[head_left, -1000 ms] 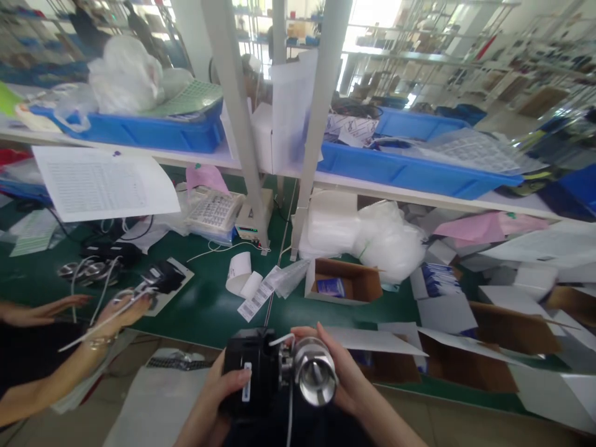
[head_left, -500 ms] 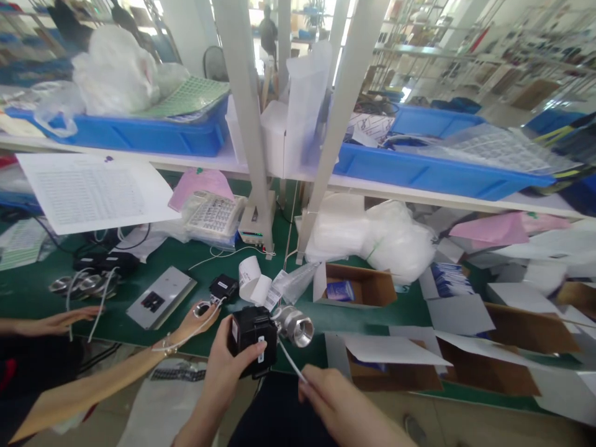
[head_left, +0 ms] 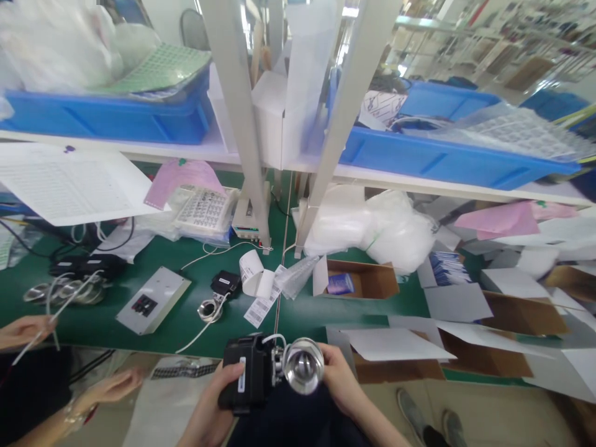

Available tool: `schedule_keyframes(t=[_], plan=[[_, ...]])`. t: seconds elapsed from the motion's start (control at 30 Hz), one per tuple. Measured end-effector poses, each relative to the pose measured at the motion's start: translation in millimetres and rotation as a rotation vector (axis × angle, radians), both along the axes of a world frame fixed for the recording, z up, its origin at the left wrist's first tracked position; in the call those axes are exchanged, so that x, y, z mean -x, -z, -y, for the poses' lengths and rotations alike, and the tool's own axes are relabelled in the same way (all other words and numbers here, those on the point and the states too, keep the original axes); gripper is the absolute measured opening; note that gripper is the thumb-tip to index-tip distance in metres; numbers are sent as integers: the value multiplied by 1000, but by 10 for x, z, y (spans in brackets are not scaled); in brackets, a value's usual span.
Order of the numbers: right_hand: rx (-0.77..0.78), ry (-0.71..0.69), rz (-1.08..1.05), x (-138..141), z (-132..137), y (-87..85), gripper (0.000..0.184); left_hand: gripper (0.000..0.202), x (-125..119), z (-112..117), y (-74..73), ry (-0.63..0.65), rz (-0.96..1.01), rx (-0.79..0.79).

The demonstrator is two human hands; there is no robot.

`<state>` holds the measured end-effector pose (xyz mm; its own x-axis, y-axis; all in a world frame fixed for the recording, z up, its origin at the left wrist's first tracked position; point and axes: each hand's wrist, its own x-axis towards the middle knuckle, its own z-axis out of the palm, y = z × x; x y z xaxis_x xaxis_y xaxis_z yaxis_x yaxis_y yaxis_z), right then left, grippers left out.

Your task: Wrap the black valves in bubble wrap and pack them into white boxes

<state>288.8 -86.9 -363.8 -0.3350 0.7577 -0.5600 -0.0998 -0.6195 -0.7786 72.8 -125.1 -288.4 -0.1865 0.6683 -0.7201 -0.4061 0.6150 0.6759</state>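
Note:
Low in front of me, just off the table's front edge, is a motorized ball valve with a black actuator housing (head_left: 249, 371) and a shiny steel valve body (head_left: 303, 366). My left hand (head_left: 216, 397) is closed around the housing, thumb on its front by a small white label. At the steel body's right side, my right hand (head_left: 339, 379) grips it, the fingers partly hidden behind. The body's round opening faces me. A white cable (head_left: 274, 337) loops over the top between housing and body. A smaller motorized valve (head_left: 226, 284) lies on the table beyond.
Left, a co-worker's hand (head_left: 28, 332) holds white cables near several valves (head_left: 86, 267); their other hand (head_left: 116, 385) hangs lower. A grey switch box (head_left: 153, 301), label strip (head_left: 263, 305) and open cartons (head_left: 372, 279) lie on the green table. Posts (head_left: 342, 102) rise behind.
My valve has come down and nearer, its opening turned toward me. My right hand has gone from the cable to the steel body. The co-worker's hand has left the smaller valve.

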Motion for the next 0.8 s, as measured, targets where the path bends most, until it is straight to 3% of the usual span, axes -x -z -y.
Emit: schedule_keyframes(t=[0.1, 0.17, 0.23, 0.3, 0.37, 0.43, 0.5, 0.57, 0.63, 0.67, 0.73, 0.8], plan=[[367, 187, -159, 101, 191, -90, 35, 44, -17, -27, 79, -6, 61, 9], [508, 295, -293, 109, 175, -150, 38, 67, -2, -78, 130, 58, 56, -85], [594, 328, -460, 50, 101, -188, 40, 89, 51, -143, 172, 208, -11, -222], [678, 263, -622, -53, 39, -194, 45, 100, 127, -215, 185, 429, -108, -359], [701, 183, -693, -160, 36, -161, 51, 98, 195, -299, 146, 669, -167, -491], [647, 182, -633, -248, 102, -88, 45, 90, 232, -409, 72, 882, -162, -621], [572, 238, -524, -319, 210, -4, 41, 86, 238, -564, 24, 1043, -93, -723], [504, 282, -427, -385, 328, 51, 47, 76, 215, -766, 95, 1138, 36, -770], [448, 308, -340, -454, 438, 58, 60, 55, 149, -996, 348, 1163, 13, -768], [429, 319, -305, -487, 487, 50, 65, 47, 92, -1110, 542, 1151, -105, -757], [417, 329, -265, -545, 581, 40, 70, 32, -69, -1317, 1016, 1178, -669, -664], [396, 337, -244, -592, 677, 77, 71, 24, -266, -1484, 1503, 1207, -847, -591]])
